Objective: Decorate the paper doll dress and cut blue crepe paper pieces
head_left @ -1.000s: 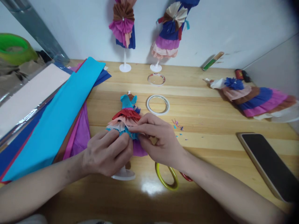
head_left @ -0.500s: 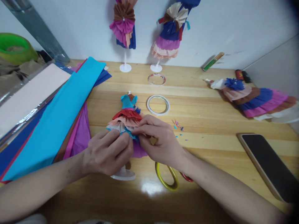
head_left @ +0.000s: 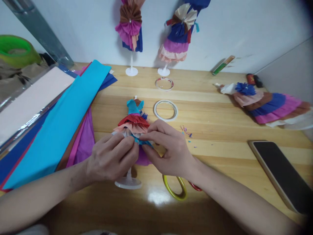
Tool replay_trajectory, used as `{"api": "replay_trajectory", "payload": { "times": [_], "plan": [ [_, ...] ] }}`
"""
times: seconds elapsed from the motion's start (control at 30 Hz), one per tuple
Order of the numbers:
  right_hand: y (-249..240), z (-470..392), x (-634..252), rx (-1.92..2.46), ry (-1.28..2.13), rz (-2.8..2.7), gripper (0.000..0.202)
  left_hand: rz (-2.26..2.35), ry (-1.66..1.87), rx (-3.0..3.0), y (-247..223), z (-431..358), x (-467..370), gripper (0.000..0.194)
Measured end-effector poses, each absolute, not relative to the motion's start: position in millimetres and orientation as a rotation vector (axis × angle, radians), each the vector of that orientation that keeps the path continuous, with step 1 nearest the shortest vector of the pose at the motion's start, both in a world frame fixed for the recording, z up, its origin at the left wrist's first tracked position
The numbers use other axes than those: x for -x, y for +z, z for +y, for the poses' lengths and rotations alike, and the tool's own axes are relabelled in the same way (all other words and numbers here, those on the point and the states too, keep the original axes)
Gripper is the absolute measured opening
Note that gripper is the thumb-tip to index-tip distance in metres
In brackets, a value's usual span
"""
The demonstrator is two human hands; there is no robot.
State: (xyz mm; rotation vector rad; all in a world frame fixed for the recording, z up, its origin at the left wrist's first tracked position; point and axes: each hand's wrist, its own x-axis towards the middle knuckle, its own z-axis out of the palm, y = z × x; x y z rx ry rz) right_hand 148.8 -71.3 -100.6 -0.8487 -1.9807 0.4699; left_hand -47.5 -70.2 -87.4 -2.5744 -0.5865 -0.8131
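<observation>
A small crepe-paper dress (head_left: 134, 120) on a stand lies on the wooden table, layered in blue, red, peach, white and purple. Its round white base (head_left: 128, 183) points toward me. My left hand (head_left: 114, 156) is closed on the left side of the lower skirt, its fingers pressed together at the blue ruffle. From the right, my right hand (head_left: 168, 147) pinches the blue paper ruffle (head_left: 144, 142) between thumb and index finger. The fingers hide part of the skirt. Beneath my right wrist lie scissors with a yellow handle (head_left: 182, 192), partly covered.
Folded crepe-paper sheets (head_left: 66, 114) lie to the left. Rolls of tape (head_left: 156, 112) and a beaded ring (head_left: 156, 86) sit beyond the dress. Two dressed stands (head_left: 132, 70) stand by the wall. Another paper dress (head_left: 274, 101) and a phone (head_left: 278, 169) are at right.
My right thumb has shifted slightly left and its fingers have opened out a little, showing more of the blue ruffle. My left hand has barely moved; more of the stand's stem shows.
</observation>
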Motion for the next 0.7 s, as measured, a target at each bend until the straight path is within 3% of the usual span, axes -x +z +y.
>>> {"api": "replay_trajectory", "payload": {
  "times": [0.53,0.7],
  "plan": [
    [-92,-72,-156,0.897,0.234,-2.093,0.012,-1.040,-1.037,2.750,-99,-71,43,0.010],
    [-70,-91,-182,1.275,0.224,-2.334,0.024,-1.154,-1.044,2.768,-100,-70,42,0.008]
  ]
}}
